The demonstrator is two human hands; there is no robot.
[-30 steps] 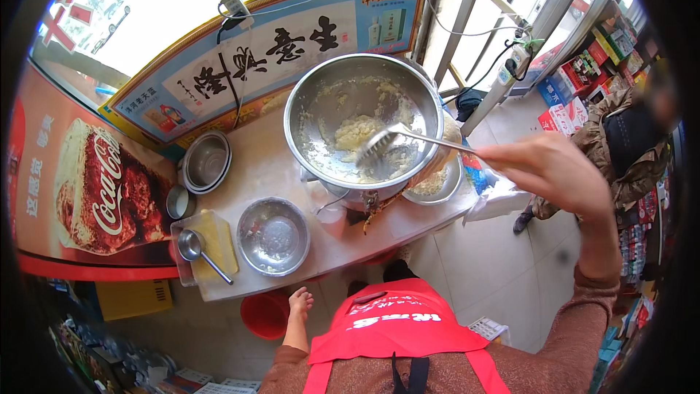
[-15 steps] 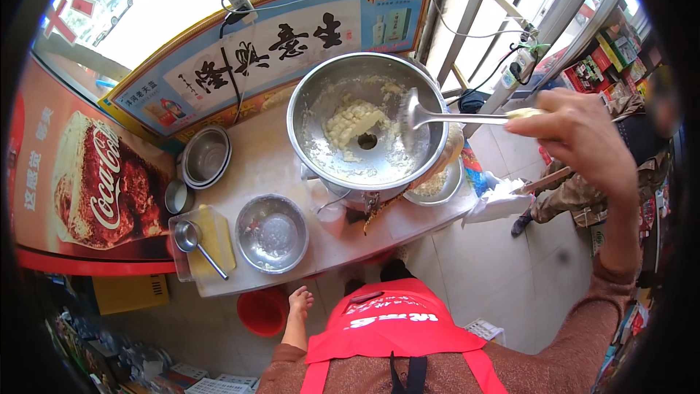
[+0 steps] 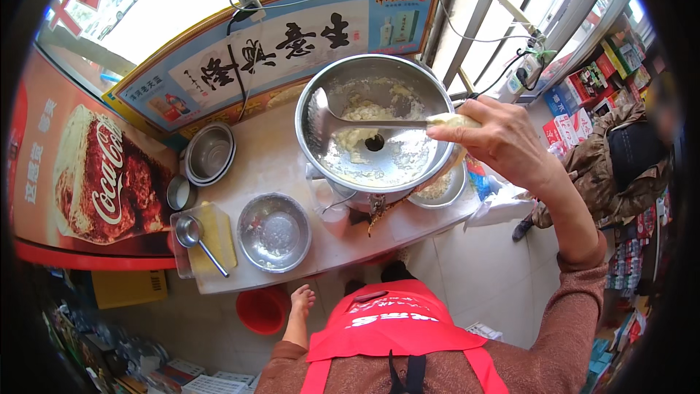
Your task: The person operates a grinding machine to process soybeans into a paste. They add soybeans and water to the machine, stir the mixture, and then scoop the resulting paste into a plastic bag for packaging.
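right hand (image 3: 503, 142) closed around the end of a long metal ladle (image 3: 364, 122), handle lying level and pointing left, its scoop over the left inner wall of the big steel basin (image 3: 430, 87) holding pale dough; left hand (image 3: 300, 299) hangs empty below the table edge, far from the basin. open room lies above the basin's middle, with a small bowl (image 3: 274, 232) and spoon (image 3: 197, 239) to the lower left

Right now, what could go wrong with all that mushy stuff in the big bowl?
The right hand pushes a flat metal scraper across the big metal bowl; a hard push might fling the pale mush over the rim. The bowl sits raised above the counter near its front edge, so it could tip. The grip on the mush-smeared handle could slip.
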